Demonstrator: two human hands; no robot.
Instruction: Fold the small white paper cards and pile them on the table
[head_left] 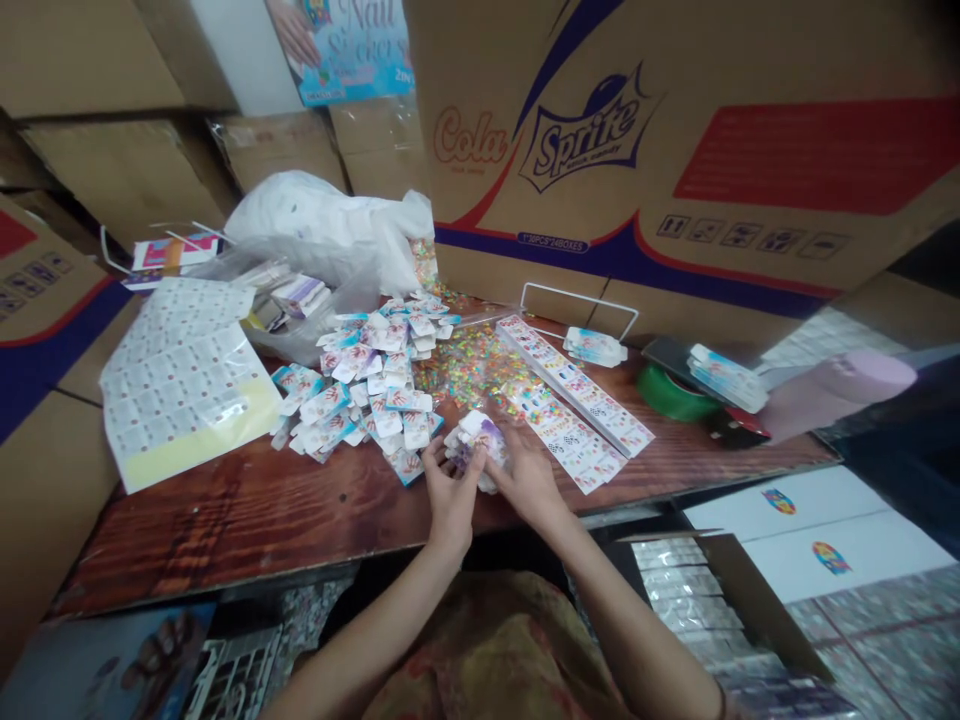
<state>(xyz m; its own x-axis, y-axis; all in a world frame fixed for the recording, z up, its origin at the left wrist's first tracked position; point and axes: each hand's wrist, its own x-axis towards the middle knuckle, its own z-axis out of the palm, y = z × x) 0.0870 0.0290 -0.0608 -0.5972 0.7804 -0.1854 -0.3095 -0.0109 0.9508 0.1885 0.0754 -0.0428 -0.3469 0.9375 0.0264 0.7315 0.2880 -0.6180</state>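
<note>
My left hand and my right hand close together around a small stack of printed cardboard packets, white with purple print, near the table's front edge. The thumbs meet on the near side of the stack, and the packets partly hide the fingers behind. Just left of my hands spreads a heap of similar small packets in white, blue and purple. To the right of my right hand lie long strips of printed stickers. Scattered tiny colourful candies show behind the stack.
A large cardboard carton stands at the table's back. Printed label sheets and a white plastic bag lie left. Green tape and a pinkish roll sit right. An open box of wrapped packs stands below the table edge.
</note>
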